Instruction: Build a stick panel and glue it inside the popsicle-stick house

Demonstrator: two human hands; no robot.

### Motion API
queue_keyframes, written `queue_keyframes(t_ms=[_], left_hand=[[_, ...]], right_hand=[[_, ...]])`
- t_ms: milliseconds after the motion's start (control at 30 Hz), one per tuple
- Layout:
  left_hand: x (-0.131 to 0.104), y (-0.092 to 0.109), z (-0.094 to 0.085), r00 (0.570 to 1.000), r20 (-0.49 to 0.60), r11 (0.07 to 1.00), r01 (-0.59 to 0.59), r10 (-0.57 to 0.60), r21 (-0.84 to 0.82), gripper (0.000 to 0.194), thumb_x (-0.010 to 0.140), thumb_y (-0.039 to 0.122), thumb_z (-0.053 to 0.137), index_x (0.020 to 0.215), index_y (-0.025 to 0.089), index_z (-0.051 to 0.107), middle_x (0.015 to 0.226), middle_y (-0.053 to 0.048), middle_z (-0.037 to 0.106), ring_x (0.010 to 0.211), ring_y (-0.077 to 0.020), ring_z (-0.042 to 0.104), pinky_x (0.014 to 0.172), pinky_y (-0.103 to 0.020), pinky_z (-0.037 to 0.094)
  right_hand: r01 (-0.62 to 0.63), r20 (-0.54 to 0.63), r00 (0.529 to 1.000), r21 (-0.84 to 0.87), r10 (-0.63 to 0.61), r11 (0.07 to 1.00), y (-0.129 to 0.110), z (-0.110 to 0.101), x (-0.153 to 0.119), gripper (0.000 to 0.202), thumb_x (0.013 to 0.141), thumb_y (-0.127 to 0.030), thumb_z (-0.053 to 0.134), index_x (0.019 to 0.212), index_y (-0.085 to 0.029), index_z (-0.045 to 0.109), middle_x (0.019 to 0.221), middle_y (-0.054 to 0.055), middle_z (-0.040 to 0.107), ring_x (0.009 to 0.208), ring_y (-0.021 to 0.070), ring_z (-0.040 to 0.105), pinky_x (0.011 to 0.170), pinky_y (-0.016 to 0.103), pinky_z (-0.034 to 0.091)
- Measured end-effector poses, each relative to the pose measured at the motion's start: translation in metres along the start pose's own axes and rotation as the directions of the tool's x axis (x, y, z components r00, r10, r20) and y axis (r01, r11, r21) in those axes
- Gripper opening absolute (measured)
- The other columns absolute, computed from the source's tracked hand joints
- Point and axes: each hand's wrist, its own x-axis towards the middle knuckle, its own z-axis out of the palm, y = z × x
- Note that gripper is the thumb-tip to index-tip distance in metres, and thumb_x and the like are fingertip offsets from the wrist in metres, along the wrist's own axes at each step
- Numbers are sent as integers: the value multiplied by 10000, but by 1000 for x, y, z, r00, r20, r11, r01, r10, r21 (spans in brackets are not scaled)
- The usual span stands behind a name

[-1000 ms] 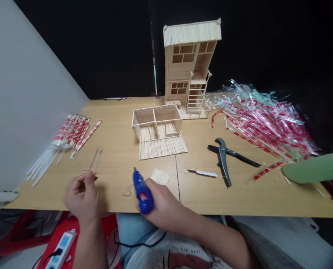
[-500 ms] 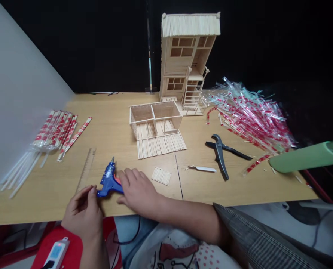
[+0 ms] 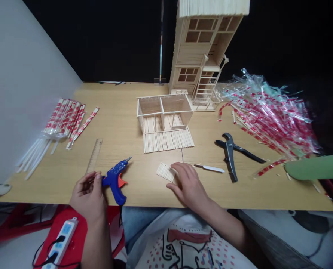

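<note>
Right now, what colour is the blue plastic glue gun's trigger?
Orange-red trigger, clearest in the head view.

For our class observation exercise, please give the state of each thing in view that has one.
Glue gun: on its side
Plier-like tool: handles spread
Power strip: plugs inserted
Small stick panel: flat
Low stick model: roofless
Tall stick house: roofed, upright
Wrappers: loosely heaped
Ruler: lying flat

One glue gun point(image 3: 114, 180) (plus one ruler point(image 3: 94, 156))
</note>
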Motion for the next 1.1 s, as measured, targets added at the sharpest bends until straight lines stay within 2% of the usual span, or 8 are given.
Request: queue_keyframes(t_ms=[300, 500, 733, 833, 900, 967, 1033, 1100], left_hand=[[1, -11, -9, 986, -165, 999, -29, 32, 16, 315, 694, 350, 803, 890, 134, 685, 760, 6, 655, 675, -133, 617, 678, -281, 529], [8, 3, -16, 939, -324, 989, -136, 113, -50, 208, 707, 236, 774, 849, 119, 677, 740, 5, 650, 642, -128, 601, 602, -267, 467], [-8, 31, -6, 933, -287, 955, -263, 217, -136, 170, 828, 306, 731, 838, 150, 664, 712, 13, 600, 598, -120, 559, 600, -297, 468], [-32, 43, 3, 941, -133, 940, -325, 310, -104, 70, 862, 231, 696, 885, 167, 679, 771, -2, 633, 652, -131, 593, 642, -311, 498], [-48, 50, 11, 875, 90, 879, -471, 476, -72, 60, 837, 157, 704, 887, 189, 689, 860, -20, 660, 791, -166, 642, 743, -347, 529], [-60, 54, 19, 728, 362, 797, -599, 582, -79, 118, 839, 106, 680, 901, 205, 698, 969, -41, 674, 904, -184, 650, 813, -361, 532], [-67, 54, 28, 577, 595, 766, -633, 560, -107, 159, 872, 104, 646, 981, 212, 687, 1000, -49, 686, 933, -185, 646, 833, -355, 531], [-69, 50, 38, 478, 735, 774, -625, 482, -102, 196, 899, 139, 631, 1082, 205, 651, 1011, -62, 698, 964, -201, 641, 858, -371, 528]], right_hand=[[77, 51, 996, -74, -74, 994, 1, -2, 20, 396, 933, -264, 614, 1287, -119, 514, 1160, 166, 651, 1095, 308, 548, 960, 484, 488], [188, 151, 974, -122, -169, 975, 10, -7, 26, 426, 936, -271, 609, 1315, -105, 510, 1215, 181, 635, 1126, 314, 539, 969, 490, 488], [300, 256, 937, -251, -235, 920, 9, -12, 39, 434, 948, -146, 504, 1372, -60, 484, 1125, 190, 659, 1032, 312, 568, 917, 475, 495], [334, 269, 928, -288, -259, 898, 10, -16, 45, 443, 941, -130, 507, 1376, -50, 488, 1065, 171, 671, 976, 296, 580, 956, 480, 468], [329, 268, 929, -280, -256, 902, 10, -19, 47, 475, 939, -207, 566, 1380, -50, 485, 1062, 165, 669, 977, 295, 578, 993, 493, 445], [316, 279, 929, -260, -242, 912, 10, -20, 48, 571, 912, -299, 641, 1398, -54, 467, 1103, 171, 657, 1009, 305, 566, 1005, 498, 435], [306, 296, 927, -243, -230, 921, 10, -21, 47, 631, 890, -319, 676, 1418, -62, 444, 1149, 176, 641, 1042, 313, 551, 991, 485, 441], [300, 296, 928, -237, -225, 924, 11, -20, 46, 611, 899, -284, 660, 1424, -69, 435, 1151, 174, 638, 1048, 310, 544, 969, 467, 449]])
